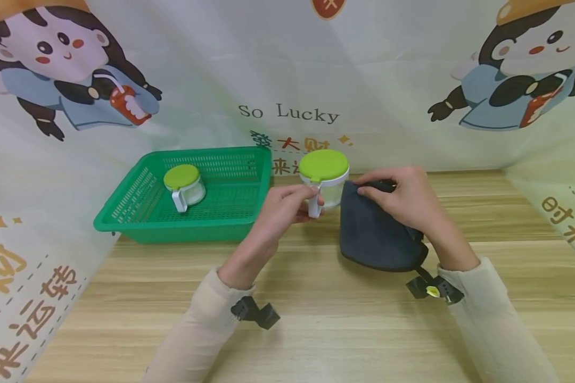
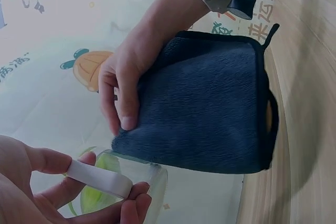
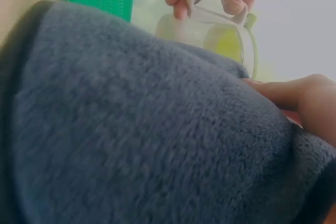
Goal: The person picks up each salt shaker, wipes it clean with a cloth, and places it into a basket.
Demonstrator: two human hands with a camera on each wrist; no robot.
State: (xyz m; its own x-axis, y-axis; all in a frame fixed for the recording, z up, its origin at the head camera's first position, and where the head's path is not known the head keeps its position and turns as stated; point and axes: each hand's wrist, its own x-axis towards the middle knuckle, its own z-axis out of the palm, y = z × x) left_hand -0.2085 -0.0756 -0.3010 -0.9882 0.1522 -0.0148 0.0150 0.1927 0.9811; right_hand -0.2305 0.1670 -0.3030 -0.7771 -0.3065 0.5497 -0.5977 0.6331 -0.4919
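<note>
My left hand (image 1: 287,207) grips the white handle (image 2: 100,178) of a clear seasoning jar (image 1: 333,192) with a green lid (image 1: 323,165). The jar is upright. From the right, my right hand (image 1: 404,194) pinches the top edge of a dark blue-grey cloth (image 1: 378,229), which hangs down in folds. One corner of the cloth lies against the jar's right side, or very close to it. Fuzzy fabric (image 3: 142,114) fills most of the right wrist view and hides part of the jar there. Black edging and a small loop trim the cloth.
To the left, a green plastic basket (image 1: 187,233) stands on the wooden table (image 1: 316,330). Inside it sits a second green-lidded jar (image 1: 191,192), its handle towards me. A printed white curtain (image 1: 388,69) rises behind the table and along both sides.
</note>
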